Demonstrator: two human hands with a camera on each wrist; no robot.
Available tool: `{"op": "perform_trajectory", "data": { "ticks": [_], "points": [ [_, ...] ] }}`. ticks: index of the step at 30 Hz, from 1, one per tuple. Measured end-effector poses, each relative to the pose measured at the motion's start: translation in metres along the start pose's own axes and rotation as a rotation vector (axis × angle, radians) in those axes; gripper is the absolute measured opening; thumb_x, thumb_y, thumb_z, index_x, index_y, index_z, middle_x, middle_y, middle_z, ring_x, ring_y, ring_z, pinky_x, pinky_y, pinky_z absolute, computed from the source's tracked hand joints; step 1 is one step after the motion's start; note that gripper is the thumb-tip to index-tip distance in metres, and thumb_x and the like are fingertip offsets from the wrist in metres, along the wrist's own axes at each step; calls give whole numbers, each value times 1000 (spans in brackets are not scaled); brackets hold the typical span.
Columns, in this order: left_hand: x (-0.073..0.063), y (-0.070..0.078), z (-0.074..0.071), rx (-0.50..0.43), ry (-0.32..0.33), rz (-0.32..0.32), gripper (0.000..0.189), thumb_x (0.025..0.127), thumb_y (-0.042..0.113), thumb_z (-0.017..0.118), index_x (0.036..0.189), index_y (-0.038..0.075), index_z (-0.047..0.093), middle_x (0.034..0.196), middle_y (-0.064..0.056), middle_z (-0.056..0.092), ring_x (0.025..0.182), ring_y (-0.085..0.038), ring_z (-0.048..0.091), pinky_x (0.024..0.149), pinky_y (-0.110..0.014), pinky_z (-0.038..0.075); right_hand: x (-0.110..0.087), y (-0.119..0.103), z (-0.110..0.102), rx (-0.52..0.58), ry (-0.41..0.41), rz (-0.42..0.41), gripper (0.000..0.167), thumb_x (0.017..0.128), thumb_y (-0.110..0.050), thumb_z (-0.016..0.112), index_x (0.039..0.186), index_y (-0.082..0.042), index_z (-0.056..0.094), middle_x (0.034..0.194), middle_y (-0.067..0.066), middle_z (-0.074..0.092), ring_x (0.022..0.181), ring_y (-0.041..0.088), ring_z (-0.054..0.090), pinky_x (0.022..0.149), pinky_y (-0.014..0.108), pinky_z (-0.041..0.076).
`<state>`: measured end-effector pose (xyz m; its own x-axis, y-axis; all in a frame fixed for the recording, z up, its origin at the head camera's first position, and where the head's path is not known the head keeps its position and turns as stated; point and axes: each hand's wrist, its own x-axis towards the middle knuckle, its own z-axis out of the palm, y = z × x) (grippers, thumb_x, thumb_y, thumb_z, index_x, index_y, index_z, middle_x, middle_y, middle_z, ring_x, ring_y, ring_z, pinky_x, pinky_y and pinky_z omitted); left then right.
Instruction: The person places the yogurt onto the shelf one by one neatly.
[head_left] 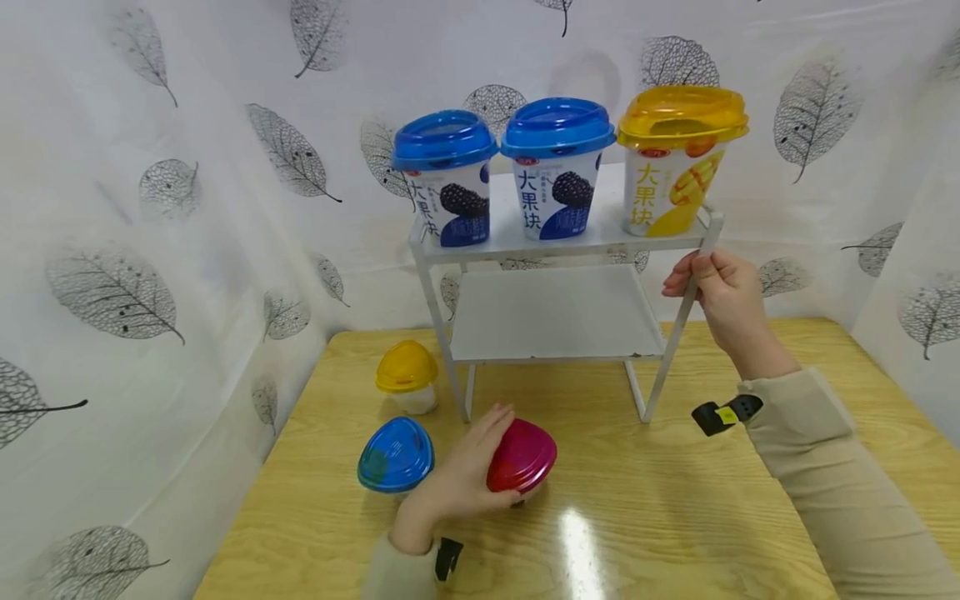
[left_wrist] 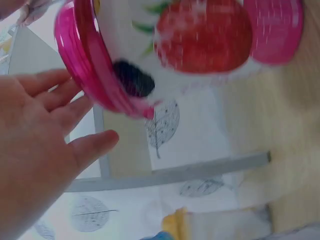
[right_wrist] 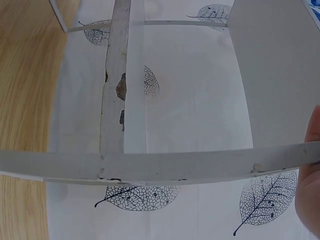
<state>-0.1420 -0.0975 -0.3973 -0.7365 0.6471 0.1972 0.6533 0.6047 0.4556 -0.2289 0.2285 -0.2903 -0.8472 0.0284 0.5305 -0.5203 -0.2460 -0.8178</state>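
My left hand (head_left: 465,467) reaches beside a yogurt cup with a pink lid (head_left: 522,457) on the table. In the left wrist view its fingers are loosely spread at the lid's edge, and the thumb (left_wrist: 95,148) stands apart from the cup; whether the fingertips touch is unclear. A strawberry is printed on that cup's side (left_wrist: 205,37). At the right, my right hand (head_left: 723,292) holds the front upright of a white two-tier rack (head_left: 558,312) between thumb and fingers. Only part of this hand (right_wrist: 309,185) shows in the right wrist view.
Two blue-lidded yogurt cups (head_left: 447,179) and a yellow-lidded one (head_left: 677,162) stand on the rack's top shelf. Left of the rack, a small yellow-lidded cup (head_left: 407,377) and a blue-lidded cup (head_left: 396,456) sit on the wooden table (head_left: 300,517). Leaf-patterned sheeting hangs behind.
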Motion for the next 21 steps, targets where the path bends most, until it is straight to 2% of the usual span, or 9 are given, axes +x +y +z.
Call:
{"op": "perform_trajectory", "data": {
  "ticks": [3, 6, 12, 17, 19, 21],
  "points": [
    [1, 0, -1, 35, -44, 7, 80, 75, 24, 70, 136, -2, 26, 140, -15, 26, 128, -26, 23, 94, -42, 34, 0, 0, 0, 2, -4, 4, 25, 90, -15, 46, 78, 3, 58, 72, 8, 59, 63, 14, 60, 63, 22, 50],
    [3, 3, 3, 125, -33, -18, 74, 78, 29, 67, 134, -2, 30, 136, -15, 33, 124, -25, 31, 92, -39, 37, 0, 0, -1, -5, -4, 1, 25, 90, -15, 45, 78, 3, 58, 72, 8, 59, 63, 14, 60, 63, 22, 50],
    [12, 12, 14, 277, 71, -118, 78, 73, 49, 65, 130, 2, 40, 126, -11, 43, 113, -23, 39, 83, -38, 45, 1, -1, -1, -1, 1, -14, 24, 90, -16, 46, 78, 3, 58, 71, 8, 59, 62, 14, 60, 63, 22, 50],
    [19, 17, 24, 393, 167, -218, 87, 64, 66, 61, 124, 5, 47, 116, -8, 48, 104, -22, 40, 80, -38, 45, 1, -2, -1, 6, 2, -14, 25, 90, -16, 46, 78, 3, 57, 71, 8, 59, 62, 14, 60, 63, 22, 50],
    [20, 18, 27, 401, 196, -241, 90, 62, 71, 57, 122, 4, 48, 114, -9, 48, 102, -22, 40, 80, -38, 44, 0, -1, -1, 10, 1, -6, 25, 90, -15, 45, 78, 3, 57, 71, 8, 59, 62, 14, 60, 63, 22, 50],
    [19, 18, 28, 348, 210, -248, 90, 64, 71, 57, 123, 4, 46, 117, -9, 47, 106, -23, 38, 82, -39, 44, 0, -1, -1, 19, 0, 2, 25, 91, -13, 44, 77, 3, 57, 70, 8, 59, 62, 14, 60, 63, 22, 50]
  ]
}}
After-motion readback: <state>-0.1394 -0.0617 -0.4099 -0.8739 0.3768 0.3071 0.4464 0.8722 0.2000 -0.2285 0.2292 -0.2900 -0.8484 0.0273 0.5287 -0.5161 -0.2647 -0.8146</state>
